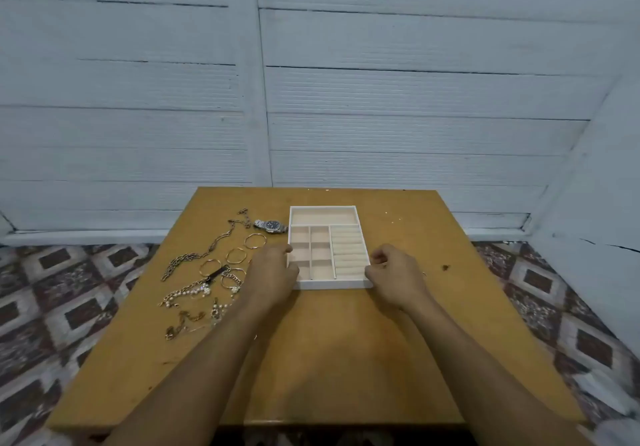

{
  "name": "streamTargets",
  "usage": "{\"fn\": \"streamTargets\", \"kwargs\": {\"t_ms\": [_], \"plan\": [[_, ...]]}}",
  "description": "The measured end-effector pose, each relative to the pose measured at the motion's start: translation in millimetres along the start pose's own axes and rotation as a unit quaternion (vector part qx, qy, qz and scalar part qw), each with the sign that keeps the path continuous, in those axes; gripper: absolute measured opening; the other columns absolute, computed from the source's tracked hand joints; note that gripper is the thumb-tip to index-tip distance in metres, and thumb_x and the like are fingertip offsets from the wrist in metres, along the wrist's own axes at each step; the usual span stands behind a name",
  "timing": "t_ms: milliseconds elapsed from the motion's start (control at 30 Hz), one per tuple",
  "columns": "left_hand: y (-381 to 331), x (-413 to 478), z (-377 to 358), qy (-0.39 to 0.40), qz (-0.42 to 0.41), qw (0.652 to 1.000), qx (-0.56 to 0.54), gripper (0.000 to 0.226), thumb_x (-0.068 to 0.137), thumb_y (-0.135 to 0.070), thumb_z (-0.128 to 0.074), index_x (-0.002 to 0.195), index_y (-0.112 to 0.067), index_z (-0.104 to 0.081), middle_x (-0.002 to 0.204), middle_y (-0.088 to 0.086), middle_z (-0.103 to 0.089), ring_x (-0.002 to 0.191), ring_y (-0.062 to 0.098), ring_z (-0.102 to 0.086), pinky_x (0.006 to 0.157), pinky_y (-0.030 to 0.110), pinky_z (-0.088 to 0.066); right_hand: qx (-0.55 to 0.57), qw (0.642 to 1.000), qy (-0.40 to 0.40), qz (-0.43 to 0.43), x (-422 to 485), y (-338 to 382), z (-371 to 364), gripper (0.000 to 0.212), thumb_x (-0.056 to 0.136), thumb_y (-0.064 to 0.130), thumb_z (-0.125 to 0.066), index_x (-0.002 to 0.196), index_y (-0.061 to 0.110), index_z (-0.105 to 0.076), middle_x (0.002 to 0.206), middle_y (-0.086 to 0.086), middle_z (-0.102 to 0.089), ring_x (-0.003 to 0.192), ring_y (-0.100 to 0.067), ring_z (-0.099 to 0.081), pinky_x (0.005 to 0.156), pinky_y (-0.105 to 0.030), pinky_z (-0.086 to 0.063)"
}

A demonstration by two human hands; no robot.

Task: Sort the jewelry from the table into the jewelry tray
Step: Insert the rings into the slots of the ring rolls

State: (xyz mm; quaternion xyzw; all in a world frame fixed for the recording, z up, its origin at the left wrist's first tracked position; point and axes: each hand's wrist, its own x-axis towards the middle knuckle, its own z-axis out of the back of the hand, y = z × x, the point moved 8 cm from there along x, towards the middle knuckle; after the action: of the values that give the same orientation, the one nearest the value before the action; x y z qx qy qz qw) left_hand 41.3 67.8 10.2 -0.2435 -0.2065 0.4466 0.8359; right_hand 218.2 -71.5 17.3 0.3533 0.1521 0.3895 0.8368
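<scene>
A white jewelry tray [323, 285] with beige compartments and ring rolls sits mid-table, nothing in it. My left hand [272, 274] grips its left wall near the front corner. My right hand [394, 277] holds the right wall, fingers curled at the rim. Left of the tray lies the jewelry: a silver watch [271, 226], a long chain necklace [204, 251], several gold bangles [236, 256], pearl bracelets [188, 294] and small chain pieces [181, 324].
The wooden table [346, 359] has open surface in front of and right of the tray. A small dark speck [445, 267] lies to the right. A white panelled wall stands behind; patterned floor surrounds the table.
</scene>
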Motion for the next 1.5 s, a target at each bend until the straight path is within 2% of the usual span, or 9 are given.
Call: {"fn": "streamTargets", "kwargs": {"t_ms": [100, 200, 333, 467, 567, 733, 867, 1333, 1500], "plan": [[6, 5, -1, -0.007, 0.010, 1.000, -0.006, 0.039, 0.088, -0.015, -0.057, 0.127, -0.009, -0.058, 0.108, 0.011, -0.065, 0.101, 0.024, -0.058, 0.088, 0.034, -0.048, 0.002, 1.000, -0.015, -0.019, 6, -6, -1, 0.007, 0.084, 0.013, -0.060, 0.088, 0.018, -0.056, 0.090, 0.002, -0.060, 0.082, -0.016, -0.055, 0.063, -0.028, -0.043], [9, 8, -4, -0.009, 0.020, 1.000, -0.014, 0.038, 0.088, -0.014, -0.057, 0.126, -0.010, -0.059, 0.104, 0.008, -0.066, 0.096, 0.021, -0.058, 0.085, 0.032, -0.048, 0.000, 1.000, -0.013, -0.025, 8, -10, -7, 0.004, 0.086, 0.016, -0.060, 0.090, 0.016, -0.058, 0.080, 0.009, -0.055, 0.077, -0.013, -0.054, 0.067, -0.030, -0.046], [14, 12, -6, -0.021, 0.033, 0.999, -0.016, 0.036, 0.090, -0.013, -0.057, 0.126, -0.012, -0.059, 0.116, 0.007, -0.065, 0.102, 0.020, -0.059, 0.089, 0.033, -0.050, -0.011, 0.999, -0.024, -0.029, 13, -10, -9, 0.006, 0.088, 0.014, -0.057, 0.092, 0.016, -0.060, 0.078, 0.011, -0.053, 0.076, -0.012, -0.053, 0.068, -0.030, -0.048], [15, 11, -7, -0.024, 0.032, 0.999, -0.022, 0.034, 0.091, -0.014, -0.055, 0.125, -0.014, -0.060, 0.118, 0.006, -0.065, 0.102, 0.019, -0.060, 0.088, 0.034, -0.052, -0.010, 0.999, -0.032, -0.031, 16, -12, -10, 0.011, 0.088, 0.008, -0.055, 0.096, 0.013, -0.062, 0.075, 0.011, -0.051, 0.071, -0.009, -0.049, 0.057, -0.018, -0.040], [16, 10, -9, -0.022, 0.031, 0.999, -0.026, 0.033, 0.092, -0.014, -0.053, 0.124, -0.016, -0.062, 0.117, 0.005, -0.067, 0.102, 0.019, -0.061, 0.085, 0.034, -0.053, -0.008, 0.999, -0.039, -0.031, 17, -14, -11, 0.012, 0.089, 0.008, -0.054, 0.096, 0.014, -0.061, 0.072, 0.015, -0.050, 0.069, -0.007, -0.048, 0.059, -0.021, -0.040], [15, 8, -8, -0.030, 0.034, 0.999, -0.009, 0.032, 0.092, -0.014, -0.052, 0.122, -0.016, -0.063, 0.116, 0.005, -0.068, 0.101, 0.021, -0.061, 0.084, 0.034, -0.053, -0.020, 0.998, -0.045, -0.033, 14, -14, -13, 0.015, 0.088, 0.006, -0.052, 0.098, 0.008, -0.064, 0.087, 0.000, -0.063, 0.083, -0.020, -0.059, 0.074, -0.033, -0.049], [14, 7, -7, -0.033, 0.038, 0.999, 0.001, 0.032, 0.093, -0.014, -0.051, 0.123, -0.016, -0.063, 0.117, 0.006, -0.067, 0.101, 0.023, -0.061, 0.083, 0.033, -0.051, -0.026, 0.998, -0.059, -0.025, 11, -13, -13, 0.018, 0.088, 0.005, -0.051, 0.099, 0.004, -0.066, 0.094, -0.010, -0.067, 0.090, -0.028, -0.061, 0.079, -0.040, -0.052], [8, -7, -3, -0.036, -0.005, 0.998, 0.044, 0.032, 0.094, -0.016, -0.050, 0.124, -0.011, -0.062, 0.115, 0.013, -0.068, 0.097, 0.026, -0.064, 0.085, 0.036, -0.053, -0.039, 0.997, -0.061, 0.002, -5, -8, -14, 0.021, 0.087, 0.003, -0.048, 0.097, -0.004, -0.065, 0.092, -0.017, -0.068, 0.089, -0.032, -0.061, 0.079, -0.046, -0.052], [9, -20, -1, -0.034, -0.020, 0.997, 0.059, 0.034, 0.096, -0.018, -0.049, 0.127, -0.013, -0.060, 0.114, 0.012, -0.068, 0.094, 0.025, -0.063, 0.084, 0.037, -0.054, -0.047, 0.997, -0.057, 0.003, -17, -8, -14, 0.021, 0.088, 0.005, -0.050, 0.099, 0.000, -0.067, 0.092, -0.012, -0.069, 0.089, -0.029, -0.061, 0.081, -0.043, -0.052]]}}
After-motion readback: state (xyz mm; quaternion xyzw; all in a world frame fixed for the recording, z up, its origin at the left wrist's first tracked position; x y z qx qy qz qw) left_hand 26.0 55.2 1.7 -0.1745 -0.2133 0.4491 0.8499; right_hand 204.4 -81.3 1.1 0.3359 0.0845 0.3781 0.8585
